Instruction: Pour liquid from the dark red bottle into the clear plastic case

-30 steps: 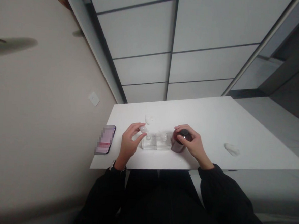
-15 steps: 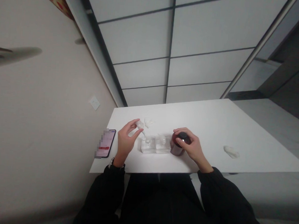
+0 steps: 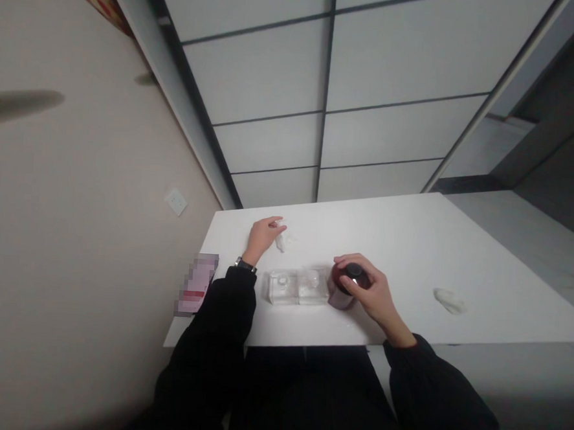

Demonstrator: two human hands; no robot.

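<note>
My right hand [image 3: 367, 286] is wrapped round a dark reddish bottle [image 3: 341, 296] with a black cap, which stands on the white table. Touching or almost touching the bottle on its left is a clear two-part container [image 3: 285, 293] with clear contents. Beyond the container, my left hand [image 3: 266, 235] has its fingers bent together at a crumpled white tissue [image 3: 280, 242]. Whether the fingers grip that tissue or something else small is hard to make out.
A phone [image 3: 198, 284] lies at the left edge of the white table [image 3: 388, 228], partly behind my left sleeve. Another crumpled white tissue [image 3: 449, 301] lies to the right. A wall with a socket [image 3: 175, 202] borders the left side.
My left hand has moved forward and right, from beside the container to the tissue at the back. The white piece it held no longer shows separately. My right hand stays on the bottle.
</note>
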